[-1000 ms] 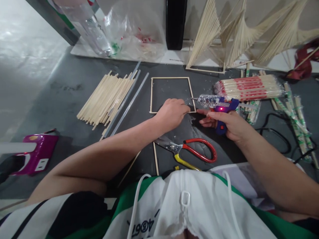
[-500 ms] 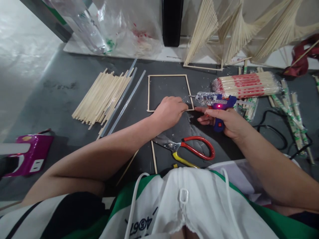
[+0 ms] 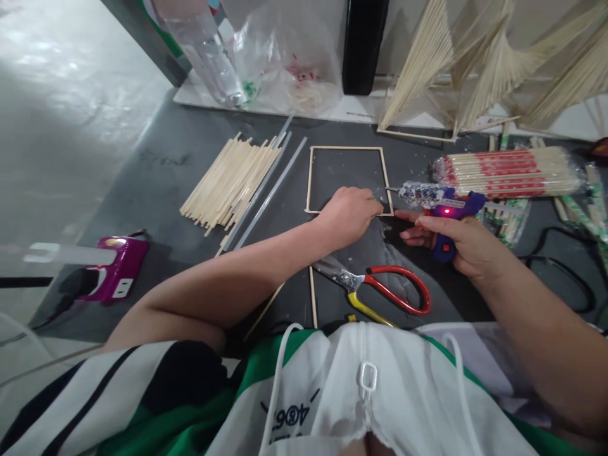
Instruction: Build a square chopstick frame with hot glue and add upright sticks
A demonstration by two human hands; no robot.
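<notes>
A square frame of thin wooden sticks [image 3: 346, 148] lies flat on the dark table. Over its near side rests my left hand [image 3: 351, 214], fingers curled down and closed on the near stick close to the right corner; the fingertips are partly hidden. My right hand [image 3: 463, 237] is wrapped round a blue hot glue gun [image 3: 444, 201] with a lit red light. The gun's metal nozzle points left, at the frame's right side just above that corner. Scissors [image 3: 375, 282] with red and yellow handles lie open, nearer my body.
Left of the frame lie a pile of sticks [image 3: 225, 183] and clear glue sticks [image 3: 273, 190]. A wrapped stick bundle [image 3: 510, 171] sits behind the glue gun. Along the back stand a twisted stick structure [image 3: 418, 69] and a plastic bag [image 3: 289, 57]. A purple power adapter [image 3: 118, 266] is at left.
The whole view has shifted, so everything appears farther right. Both hands keep nearly the same places at the frame's near right corner, and the glue gun stays in my right hand.
</notes>
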